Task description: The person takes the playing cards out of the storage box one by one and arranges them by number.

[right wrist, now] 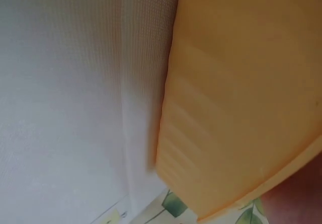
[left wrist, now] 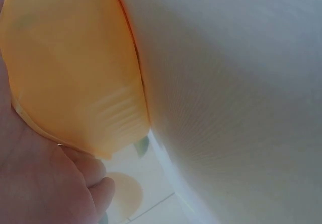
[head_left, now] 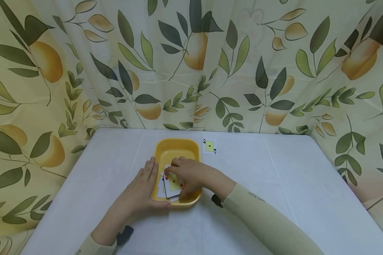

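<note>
Currently, yellow tray (head_left: 166, 152): sitting a little left of the middle of the bench (head_left: 274, 177), its far rim lying near the bench's far edge, where patterned fabric (head_left: 229, 71) is rising.
Room rightward: white cloth is spreading widely from the tray to the bench's slanting right edge, one ace card (head_left: 209, 150) lying just beside the tray's far right corner.
Room leftward: a narrower stretch is running to the left edge, the left sleeve (head_left: 97, 246) coming in at its near end.
Playing cards (head_left: 173, 187): overlapping in the tray's near half, a heart card showing on top.
Right hand (head_left: 191, 175): reaching over the right rim and grasping the playing cards, fingers bending at the top card's far left, thumb lying at its near right; how many it is holding is hidden.
Left hand (head_left: 142, 189): resting unclenched against the tray, straight fingers lying along the left rim, thumb stretching along the near one.
</note>
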`<state>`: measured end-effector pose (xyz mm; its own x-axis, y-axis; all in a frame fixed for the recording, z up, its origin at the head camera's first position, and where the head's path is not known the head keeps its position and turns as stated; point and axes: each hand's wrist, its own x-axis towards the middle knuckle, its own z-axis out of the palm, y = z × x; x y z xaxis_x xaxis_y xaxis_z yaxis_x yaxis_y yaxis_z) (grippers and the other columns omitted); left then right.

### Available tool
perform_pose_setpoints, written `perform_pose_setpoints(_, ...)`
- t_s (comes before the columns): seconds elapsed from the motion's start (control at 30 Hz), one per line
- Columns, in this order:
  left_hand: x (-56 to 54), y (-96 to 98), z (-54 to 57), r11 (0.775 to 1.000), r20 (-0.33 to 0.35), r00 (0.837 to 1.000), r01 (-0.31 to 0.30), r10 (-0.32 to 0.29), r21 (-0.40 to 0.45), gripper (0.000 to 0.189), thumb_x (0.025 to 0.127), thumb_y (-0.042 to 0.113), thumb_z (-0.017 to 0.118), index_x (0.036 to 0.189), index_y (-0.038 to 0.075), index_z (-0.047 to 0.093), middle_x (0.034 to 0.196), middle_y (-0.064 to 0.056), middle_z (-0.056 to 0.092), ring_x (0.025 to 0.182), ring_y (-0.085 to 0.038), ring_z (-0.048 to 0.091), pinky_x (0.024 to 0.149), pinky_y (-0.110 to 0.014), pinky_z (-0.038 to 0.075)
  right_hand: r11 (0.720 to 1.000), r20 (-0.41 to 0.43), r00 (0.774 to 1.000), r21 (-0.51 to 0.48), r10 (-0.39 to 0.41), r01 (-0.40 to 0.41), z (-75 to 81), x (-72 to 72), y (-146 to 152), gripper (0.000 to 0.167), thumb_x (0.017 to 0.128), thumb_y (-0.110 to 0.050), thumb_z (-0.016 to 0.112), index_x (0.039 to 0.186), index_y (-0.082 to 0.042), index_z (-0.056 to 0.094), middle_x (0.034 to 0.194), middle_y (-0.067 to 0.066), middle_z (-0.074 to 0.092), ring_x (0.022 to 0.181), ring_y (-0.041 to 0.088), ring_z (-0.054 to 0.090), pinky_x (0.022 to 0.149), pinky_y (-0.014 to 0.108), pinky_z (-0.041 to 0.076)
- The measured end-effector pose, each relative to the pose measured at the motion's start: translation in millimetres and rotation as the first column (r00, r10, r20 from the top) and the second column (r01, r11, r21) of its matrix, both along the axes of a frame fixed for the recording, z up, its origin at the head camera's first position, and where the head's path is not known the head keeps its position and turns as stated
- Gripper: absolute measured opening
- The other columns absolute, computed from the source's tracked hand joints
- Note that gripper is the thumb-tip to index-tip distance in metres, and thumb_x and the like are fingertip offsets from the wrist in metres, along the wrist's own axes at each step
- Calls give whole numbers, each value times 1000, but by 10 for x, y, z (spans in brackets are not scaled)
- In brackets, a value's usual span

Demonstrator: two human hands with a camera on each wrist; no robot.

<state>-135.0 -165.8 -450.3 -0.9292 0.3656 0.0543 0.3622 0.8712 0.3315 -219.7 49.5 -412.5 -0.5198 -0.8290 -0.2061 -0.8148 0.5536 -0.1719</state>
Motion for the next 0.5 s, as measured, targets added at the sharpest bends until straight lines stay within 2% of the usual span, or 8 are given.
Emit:
perform_pose_setpoints(0.13, -13, 6, -2, 1000, -6, 1000, 3, -3, -3, 144, 61, 96, 54, 158, -3, 11, 168, -15, -1, 154, -31, 7, 124, -48, 19, 1000, -17, 1000, -8, -10, 10, 28, -19, 44, 92, 66, -48, 90, 146, -22, 52, 130, -3, 49, 111, 12, 45, 101, 27, 46)
perform_pose_setpoints(0.37, -7, 15, 21, 1000, -1, 1000, 2, -2, 0, 144, 62, 90, 63, 158, -3, 11, 167, -16, -1, 154, -34, 8, 124, -48, 20, 997, 74, 994, -29, -74, 76, 99, -46, 112, 101, 66, -42, 92, 152, -18, 44, 132, 1, 45, 110, 13, 47, 100, 24, 49)
perform_pose_setpoints(0.5, -5, 18, 19, 1000, 24, 1000, -11, 11, -7, 145, 61, 89, 65, 158, -1, 9, 168, -13, -4, 154, -32, 6, 124, -47, 19, 993, 78, 991, -36, -110, 114, 160, -57, 150, 104, 65, -44, 91, 153, -19, 42, 134, 1, 43, 109, 13, 49, 99, 25, 51)
